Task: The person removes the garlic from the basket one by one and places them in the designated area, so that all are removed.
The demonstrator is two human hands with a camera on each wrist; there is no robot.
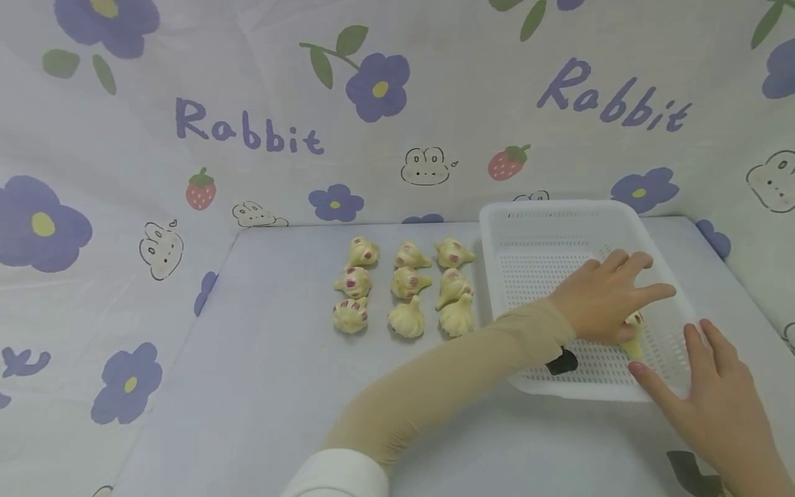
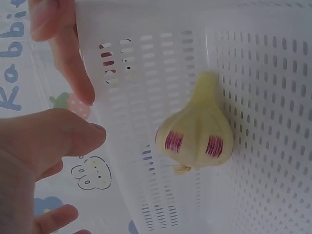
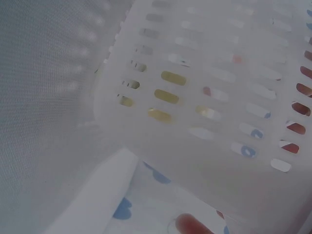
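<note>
In the head view, my left hand (image 1: pixel 599 304) reaches over the white perforated basket (image 1: pixel 640 228) from the left, fingers spread. A pale garlic bulb (image 2: pixel 197 129) with purple-streaked patches lies in the basket, against its wall. The left wrist view shows the left thumb (image 2: pixel 73 134) and fingers apart from this bulb, with nothing pinched between them. In the head view the hand hides part of it. My right hand (image 1: pixel 720 386) is at the basket's near right corner, thumb by the near rim and fingers along the right rim. One fingertip (image 3: pixel 192 224) shows in the right wrist view.
Left of the basket, several garlic bulbs (image 1: pixel 406 317) lie on the pale table (image 1: pixel 279 386) in three columns. A printed cloth (image 1: pixel 248 69) with flowers, rabbits and strawberries hangs behind and at the sides. A dark object (image 1: pixel 562 362) shows beneath the left wrist.
</note>
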